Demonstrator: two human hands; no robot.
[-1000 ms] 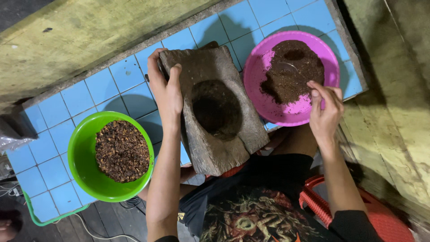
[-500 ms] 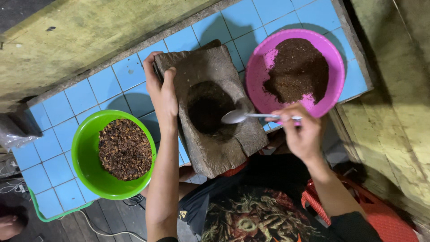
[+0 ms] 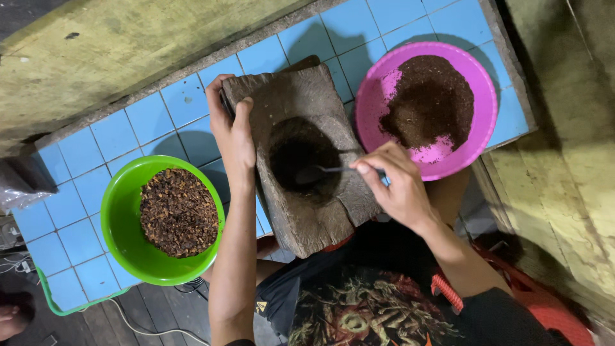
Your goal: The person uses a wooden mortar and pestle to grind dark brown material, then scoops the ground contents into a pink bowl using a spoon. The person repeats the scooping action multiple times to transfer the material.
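Note:
A rough stone mortar (image 3: 301,211) with a dark round hollow lies on the blue tiled counter (image 3: 147,122). My left hand (image 3: 232,131) grips its far left edge. My right hand (image 3: 394,179) holds a metal spoon (image 3: 320,172) whose bowl sits down in the hollow. To the right stands a pink bowl (image 3: 487,109) with dark ground powder. On the left, a green bowl (image 3: 122,224) holds coarse brown bits.
A worn yellowish wall (image 3: 115,45) runs behind the counter and another surface (image 3: 564,128) flanks the right. A red plastic object (image 3: 544,314) sits by my right arm. Cables (image 3: 147,327) and a clear bag (image 3: 19,192) lie at the left.
My right hand left the pink bowl, took up the spoon and brought it into the mortar's hollow. My left hand stayed on the mortar's edge.

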